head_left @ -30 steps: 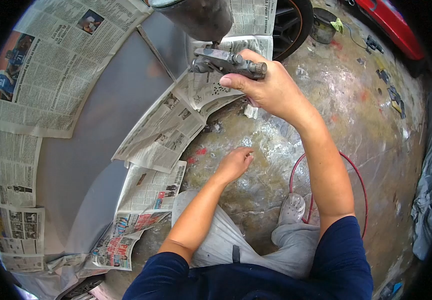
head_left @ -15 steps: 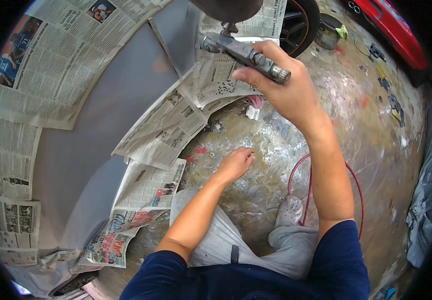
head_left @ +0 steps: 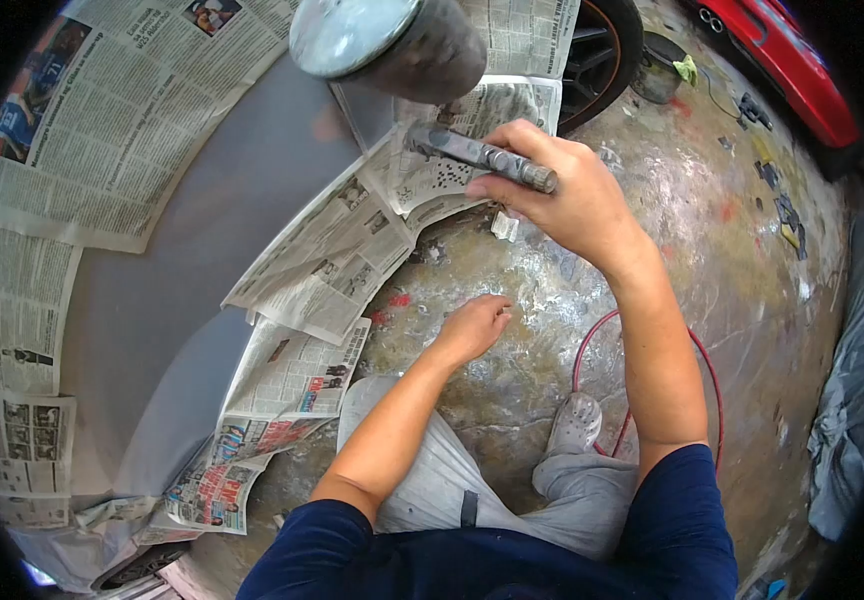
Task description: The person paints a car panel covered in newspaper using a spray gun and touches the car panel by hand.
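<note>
My right hand is wrapped round a paint spray gun, its dark body stained with paint. The gun's round cup sits above it, with a pale, paint-smeared lid tilted toward me. The gun's front end points left at a grey car panel, apart from it. Newspaper sheets mask the panel's lower edge and its upper side. My left hand hangs over the floor beside my knee, fingers loosely bent and holding nothing.
A red hose loops on the stained floor by my shoe. A car wheel and a dark bucket with a yellow-green cloth stand farther off. A red car is at upper right.
The spray gun in my right hand has shifted left and slightly down, tilting so the cup and its lid come into view. My left hand stays about where it was.
</note>
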The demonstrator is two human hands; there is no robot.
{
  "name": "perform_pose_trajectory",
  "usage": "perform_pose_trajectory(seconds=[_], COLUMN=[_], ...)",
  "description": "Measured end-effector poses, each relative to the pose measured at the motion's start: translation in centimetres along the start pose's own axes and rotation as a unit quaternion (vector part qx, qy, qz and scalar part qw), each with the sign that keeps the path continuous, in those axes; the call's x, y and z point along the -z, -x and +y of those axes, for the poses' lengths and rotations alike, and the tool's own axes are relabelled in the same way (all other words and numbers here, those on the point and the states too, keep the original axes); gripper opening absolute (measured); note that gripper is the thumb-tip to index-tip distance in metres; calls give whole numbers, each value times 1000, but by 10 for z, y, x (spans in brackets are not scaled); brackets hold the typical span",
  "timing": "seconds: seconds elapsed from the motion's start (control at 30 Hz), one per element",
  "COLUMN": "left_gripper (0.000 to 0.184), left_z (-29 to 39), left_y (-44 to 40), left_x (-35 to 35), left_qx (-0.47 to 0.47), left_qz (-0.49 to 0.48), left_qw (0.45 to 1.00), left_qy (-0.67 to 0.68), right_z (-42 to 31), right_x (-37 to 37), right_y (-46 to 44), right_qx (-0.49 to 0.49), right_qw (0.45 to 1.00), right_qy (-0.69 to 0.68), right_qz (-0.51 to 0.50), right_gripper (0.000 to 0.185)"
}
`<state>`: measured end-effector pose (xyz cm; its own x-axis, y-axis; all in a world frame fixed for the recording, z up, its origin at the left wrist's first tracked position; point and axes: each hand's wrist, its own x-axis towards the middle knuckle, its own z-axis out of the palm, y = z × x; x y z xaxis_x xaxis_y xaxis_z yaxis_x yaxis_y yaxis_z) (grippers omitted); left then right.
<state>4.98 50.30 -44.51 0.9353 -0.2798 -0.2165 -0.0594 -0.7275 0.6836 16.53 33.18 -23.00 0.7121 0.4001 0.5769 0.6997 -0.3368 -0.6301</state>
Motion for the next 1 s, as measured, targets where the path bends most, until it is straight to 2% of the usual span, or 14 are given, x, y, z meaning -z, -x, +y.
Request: perform_pose_trajectory(seconds=[0.1,0.3,0.4,0.67,0.8,0.9,1.0], left_gripper=[33,33,33,34,34,33,33], left_z=[2,0,-1,-1,1,4,3], left_y=[1,1,1,0,2,4,4], left_x=[1,0,0,-1,2,4,3], left_qx=[5,8,6,0,2,8,5], left_qz=[-1,-4,-6,-12,-10,-8,-6], left_qw=[1000,1000,1000,1000,1000,1000,1000], left_qy=[-1,-2,-1,-6,-2,-1,-1], right_z=[-2,-8,-3,2,-5,-2,-5], right_x=[2,12,11,11,16,17,18], right_y=[-2,-6,-8,-11,-11,-11,-11], right_qx=[-43,-28,-20,-28,-68,-39,-96], right_qw=[998,995,991,991,992,995,991], right_qy=[-33,-11,-49,-17,-62,-44,-55], right_qz=[23,94,125,132,91,80,72], right_gripper=[39,41,41,41,38,38,38])
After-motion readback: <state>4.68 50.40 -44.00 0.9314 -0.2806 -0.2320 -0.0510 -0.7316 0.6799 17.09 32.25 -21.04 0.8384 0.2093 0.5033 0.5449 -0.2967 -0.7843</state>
